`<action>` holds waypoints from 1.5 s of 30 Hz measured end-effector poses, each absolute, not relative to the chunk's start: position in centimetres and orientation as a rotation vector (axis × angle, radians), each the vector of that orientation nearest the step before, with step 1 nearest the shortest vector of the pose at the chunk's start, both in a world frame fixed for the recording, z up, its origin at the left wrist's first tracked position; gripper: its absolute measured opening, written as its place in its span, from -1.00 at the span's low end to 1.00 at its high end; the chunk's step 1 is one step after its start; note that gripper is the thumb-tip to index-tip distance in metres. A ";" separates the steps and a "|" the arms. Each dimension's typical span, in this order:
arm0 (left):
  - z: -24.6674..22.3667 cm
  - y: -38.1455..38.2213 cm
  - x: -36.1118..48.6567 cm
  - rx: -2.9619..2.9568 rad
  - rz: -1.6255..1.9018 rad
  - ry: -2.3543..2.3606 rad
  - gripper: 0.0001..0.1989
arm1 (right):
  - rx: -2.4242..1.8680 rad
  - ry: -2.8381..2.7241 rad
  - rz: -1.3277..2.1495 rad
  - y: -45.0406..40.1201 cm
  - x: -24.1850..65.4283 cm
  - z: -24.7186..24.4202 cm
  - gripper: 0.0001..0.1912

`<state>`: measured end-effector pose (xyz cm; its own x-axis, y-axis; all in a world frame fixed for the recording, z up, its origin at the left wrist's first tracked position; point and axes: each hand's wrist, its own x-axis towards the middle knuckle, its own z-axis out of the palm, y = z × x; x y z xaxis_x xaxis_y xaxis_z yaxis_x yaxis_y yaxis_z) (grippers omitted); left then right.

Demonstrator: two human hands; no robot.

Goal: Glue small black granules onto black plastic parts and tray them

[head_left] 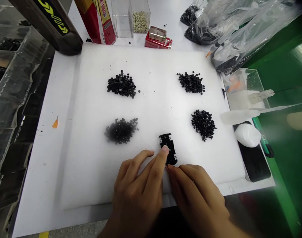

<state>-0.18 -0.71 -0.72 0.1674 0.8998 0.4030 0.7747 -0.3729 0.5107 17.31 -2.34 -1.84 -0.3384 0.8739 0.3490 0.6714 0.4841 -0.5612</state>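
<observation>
A small black rectangular piece (pixel 169 147) with notched edges lies on the white foam pad (pixel 153 109). My left hand (pixel 141 178) rests a fingertip on it, the other fingers bent and apart. At the near end of the piece, my right hand (pixel 198 191) has thumb and forefinger pinched together; anything between them is hidden. Small black square bits form a heap at the upper left (pixel 121 85) and another at the upper right (pixel 191 82). Two more black heaps lie at the lower left (pixel 121 131) and right (pixel 204 125).
An orange needle tip (pixel 55 123) lies on the table at left. Beyond the pad stand a dark bottle (pixel 59 29), clear boxes (pixel 140 19) and plastic bags (pixel 222 26). At right are a phone (pixel 255 162), a white oval object (pixel 247 135) and a squeeze bottle (pixel 237 116).
</observation>
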 end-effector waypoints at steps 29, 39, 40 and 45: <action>-0.5 -1.9 1.0 2.183 1.068 1.677 -0.66 | -1.278 -2.026 0.616 1.7 19.3 -0.2 -0.77; -0.7 -2.5 1.7 2.226 1.077 1.711 -0.68 | -1.288 -2.018 0.630 1.9 18.8 -0.3 -0.82; -0.8 -2.5 1.7 2.234 1.079 1.710 -0.68 | -1.288 -2.019 0.638 1.8 18.8 -0.2 -0.82; -1.1 -2.4 1.4 2.304 1.063 1.698 -0.63 | -1.314 -2.022 0.480 2.3 22.1 1.8 -0.72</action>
